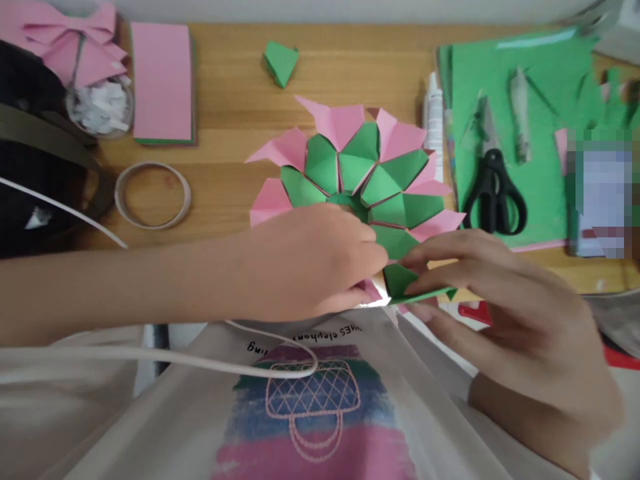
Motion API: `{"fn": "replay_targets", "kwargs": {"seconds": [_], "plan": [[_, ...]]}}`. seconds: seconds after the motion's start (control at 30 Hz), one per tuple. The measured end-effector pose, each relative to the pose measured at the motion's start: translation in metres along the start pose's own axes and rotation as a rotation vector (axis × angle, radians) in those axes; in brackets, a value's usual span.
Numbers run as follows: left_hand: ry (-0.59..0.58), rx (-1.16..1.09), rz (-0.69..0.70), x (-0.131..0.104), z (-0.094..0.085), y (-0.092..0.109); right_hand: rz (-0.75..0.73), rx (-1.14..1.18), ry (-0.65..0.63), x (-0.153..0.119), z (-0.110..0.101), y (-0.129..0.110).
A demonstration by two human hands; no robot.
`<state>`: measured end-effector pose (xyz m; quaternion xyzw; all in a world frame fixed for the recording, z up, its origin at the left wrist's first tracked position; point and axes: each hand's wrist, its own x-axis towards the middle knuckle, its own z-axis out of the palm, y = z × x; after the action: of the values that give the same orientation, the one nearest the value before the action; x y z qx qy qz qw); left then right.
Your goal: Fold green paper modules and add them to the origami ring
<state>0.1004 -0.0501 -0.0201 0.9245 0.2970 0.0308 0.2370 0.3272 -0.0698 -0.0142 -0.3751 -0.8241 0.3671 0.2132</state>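
Observation:
A paper flower (360,157) of folded green and pink units lies on the table, its near side hidden by my left hand (325,260). That hand is closed, fingers curled under at the ring's near edge, over a bit of pink paper (371,291) and a bright white patch. Its fingertips are hidden, so what it grips I cannot make out. My right hand (510,313) pinches a green folded paper piece (415,288) between thumb and fingers, beside the left hand at the table's front edge.
A loose green folded piece (281,65) lies at the back. To the left are a tape roll (153,195), a pink paper stack (163,83) and a cup of scraps (99,107). At right, a glue tube (433,113) and black scissors (495,193). A white cable (200,360) crosses in front.

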Motion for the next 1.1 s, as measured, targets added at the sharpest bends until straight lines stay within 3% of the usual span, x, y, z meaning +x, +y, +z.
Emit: {"fn": "replay_targets", "kwargs": {"seconds": [0.13,0.27,0.4,0.57,0.73,0.93,1.1], "plan": [[0.219,0.125,0.018,-0.012,0.016,0.013,-0.096,-0.305,-0.048,-0.013,-0.001,-0.012],[0.339,0.262,-0.097,-0.014,0.028,0.031,-0.008,-0.464,0.079,-0.027,0.007,-0.019],[0.427,0.229,-0.281,-0.010,0.035,0.047,-0.054,-0.493,0.173,-0.038,0.019,-0.018],[0.497,0.150,-0.504,-0.002,0.035,0.053,0.150,-0.249,0.491,-0.041,0.047,-0.013],[0.431,-0.214,-0.651,-0.004,0.021,0.041,0.256,0.044,0.529,-0.023,0.079,0.006],[0.290,-0.433,-0.580,-0.016,-0.005,0.029,0.163,0.328,0.567,0.008,0.095,0.013],[0.493,-0.354,-0.499,-0.016,-0.012,0.026,0.067,0.389,0.598,0.023,0.094,0.003]]}}
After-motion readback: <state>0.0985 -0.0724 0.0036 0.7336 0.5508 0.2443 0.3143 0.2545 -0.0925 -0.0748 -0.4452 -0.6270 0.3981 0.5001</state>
